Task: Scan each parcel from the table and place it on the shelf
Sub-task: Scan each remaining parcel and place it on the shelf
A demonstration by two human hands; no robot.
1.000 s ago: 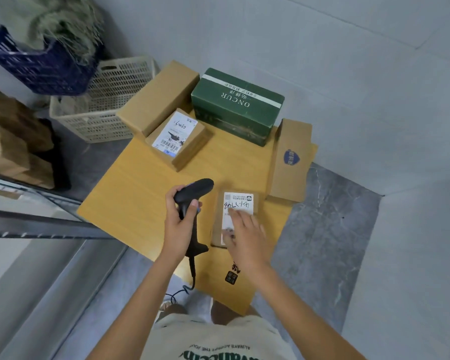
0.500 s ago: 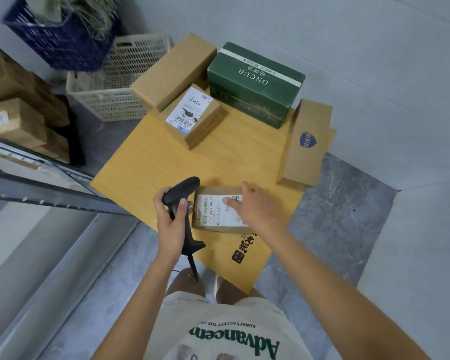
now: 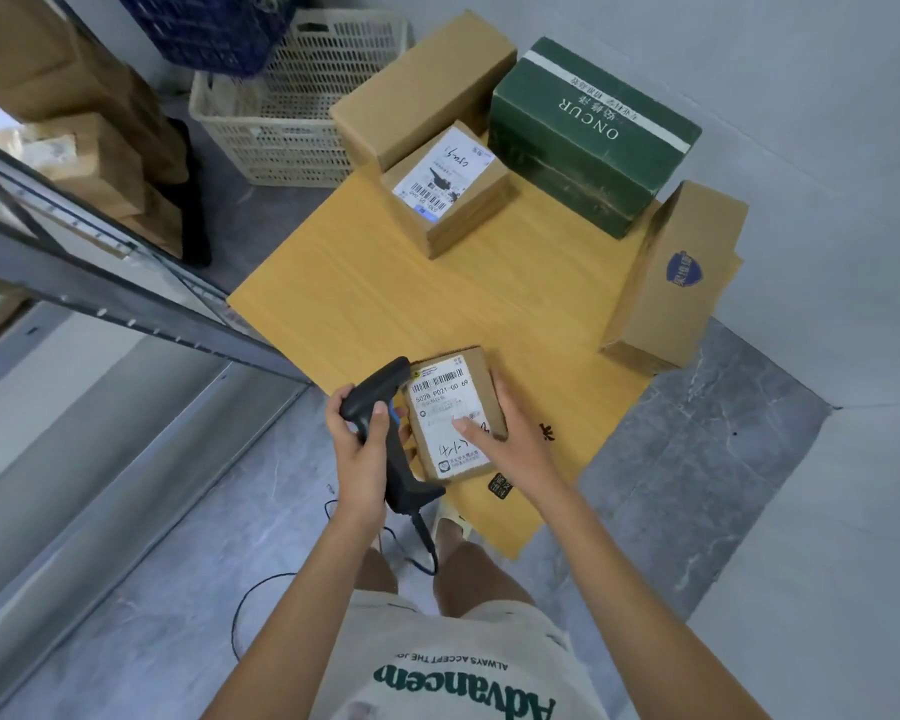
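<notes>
Black scanner [image 3: 385, 433] gripped in left hand [image 3: 362, 454], fingers curled round the handle, head aimed at small parcel [image 3: 450, 413] just beside it. Right hand [image 3: 510, 439] holds that parcel, thumb on its white label, fingers round the far edge; parcel sits lower centre of frame, at the near edge of wooden table [image 3: 437, 298]. Further up the table: labelled box [image 3: 448, 192], plain brown box [image 3: 422, 88], green box [image 3: 591, 135], tall box [image 3: 679, 275] at right. Shelf frame [image 3: 126, 298] at left. Beige basket [image 3: 302, 106] upper centre, on floor.
</notes>
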